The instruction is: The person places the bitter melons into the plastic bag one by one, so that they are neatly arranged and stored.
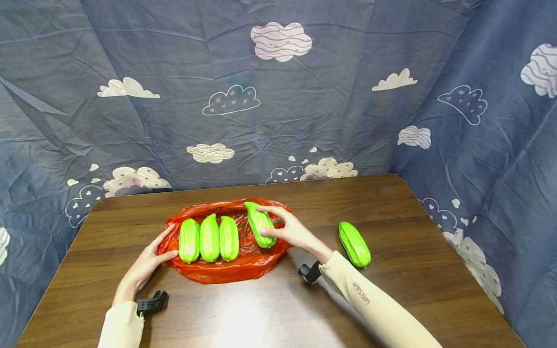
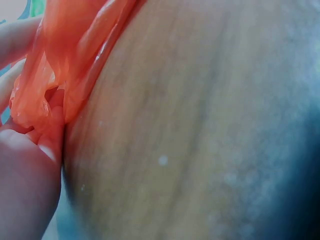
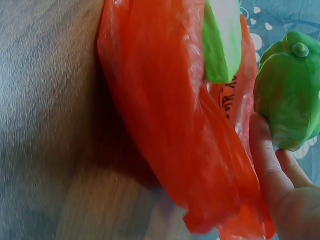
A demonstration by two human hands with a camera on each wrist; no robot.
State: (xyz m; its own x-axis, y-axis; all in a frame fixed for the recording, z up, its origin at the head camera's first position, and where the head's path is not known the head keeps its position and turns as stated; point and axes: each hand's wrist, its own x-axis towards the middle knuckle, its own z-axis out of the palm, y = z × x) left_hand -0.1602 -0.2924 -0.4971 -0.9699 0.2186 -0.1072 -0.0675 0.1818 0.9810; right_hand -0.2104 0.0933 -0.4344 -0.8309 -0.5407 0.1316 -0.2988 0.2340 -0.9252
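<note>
A red plastic bag [image 1: 204,278] lies opened wide on the table, with three light green ribbed gourds side by side in its left half; the middle gourd [image 1: 210,239] has a pointed top. My left hand [image 1: 145,263] holds the bag's left edge, and bunched red film [image 2: 75,55] shows between its fingers in the left wrist view. With thumb and fingers my right hand [image 1: 289,229] grips another green gourd [image 1: 260,224], tilted over the bag's right half. Its rounded end with a small nub [image 3: 300,49] faces the right wrist camera.
One more green gourd [image 1: 354,245] lies on the wooden table [image 1: 404,290], right of the bag and beyond my right forearm. A dark blue curtain with cloud prints [image 1: 174,58] hangs behind the table and along its right side.
</note>
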